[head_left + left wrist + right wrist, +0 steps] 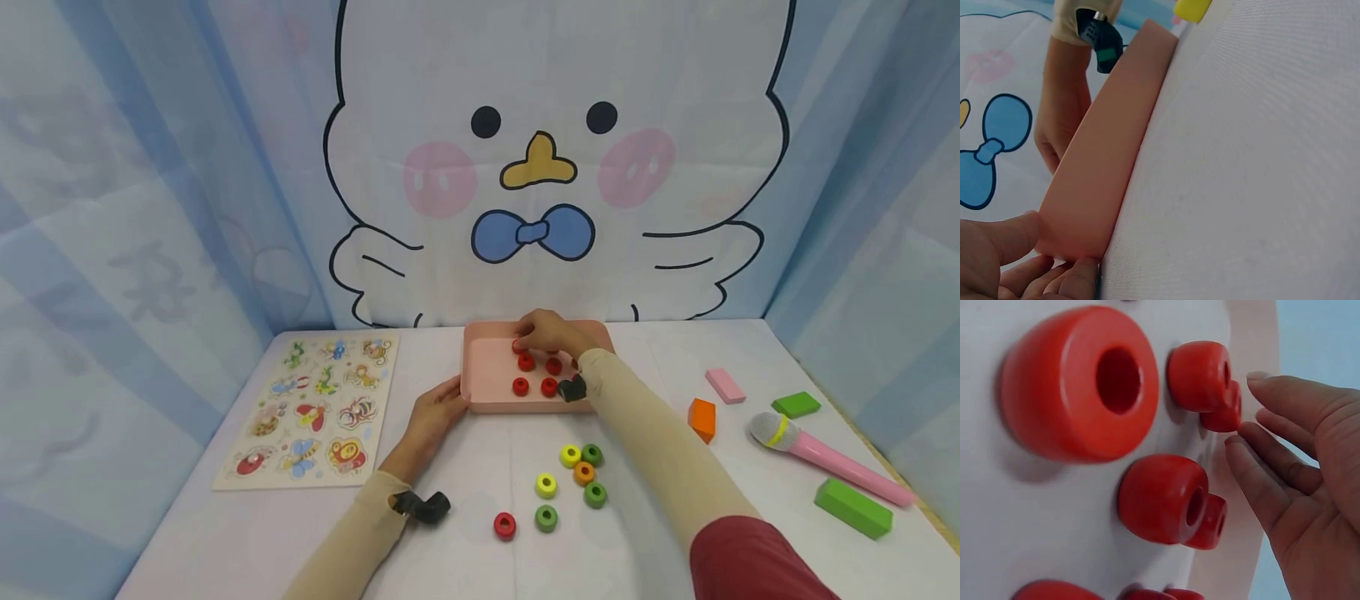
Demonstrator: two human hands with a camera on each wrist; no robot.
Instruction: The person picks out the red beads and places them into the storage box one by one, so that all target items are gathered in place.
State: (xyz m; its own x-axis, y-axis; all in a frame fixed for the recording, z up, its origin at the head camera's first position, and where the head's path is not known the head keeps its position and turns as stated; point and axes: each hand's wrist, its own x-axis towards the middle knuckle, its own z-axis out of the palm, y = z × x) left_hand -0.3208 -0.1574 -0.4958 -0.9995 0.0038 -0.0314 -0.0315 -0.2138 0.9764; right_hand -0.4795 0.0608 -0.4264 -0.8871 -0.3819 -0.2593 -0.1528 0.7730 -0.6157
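Note:
A shallow pink tray (491, 407) stands at the back of the table with several red beads (521, 387) in it. At its front left corner my left hand (435, 421) grips the tray, thumb at the rim and fingers curled against the outer side in the left wrist view. My right hand (551, 331) reaches over the tray's back part. Its thumb and fingers are spread apart, with the fingertips (1235, 450) right at one small red bead (1227, 415). Larger in that view are a nearer red bead (1079, 387) and another red bead (1163, 499), both on the tray floor.
In front of the tray lie a loose red bead (505, 526) and several green, yellow and orange beads (584, 474). A sticker-like picture board (300, 479) is on the left. To the right are a pink toy microphone (840, 464) and several blocks (853, 507).

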